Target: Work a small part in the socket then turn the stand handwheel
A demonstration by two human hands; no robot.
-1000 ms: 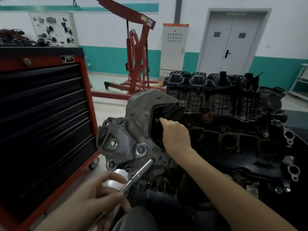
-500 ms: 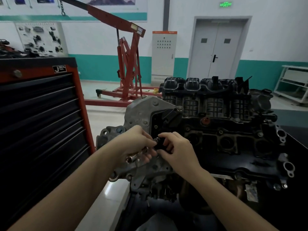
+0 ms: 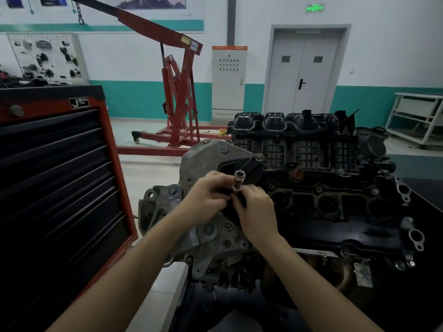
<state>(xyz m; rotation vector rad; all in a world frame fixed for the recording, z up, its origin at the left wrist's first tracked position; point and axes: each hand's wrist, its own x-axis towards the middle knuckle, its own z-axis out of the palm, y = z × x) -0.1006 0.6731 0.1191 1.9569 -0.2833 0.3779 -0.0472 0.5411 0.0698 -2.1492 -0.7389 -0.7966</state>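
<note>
Both hands meet in front of the engine: the left hand curls around the shiny steel socket tool, the right hand pinches its lower end. Keeping the socket square to the fastener would likely prevent slipping. The timing cover is rough grey cast metal, the manifold ribbed black plastic.

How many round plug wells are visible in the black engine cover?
3, in a row along the cover: one well just right of the hands, one mid-cover, one toward the right end. A fourth may be hidden behind the hands.
</note>
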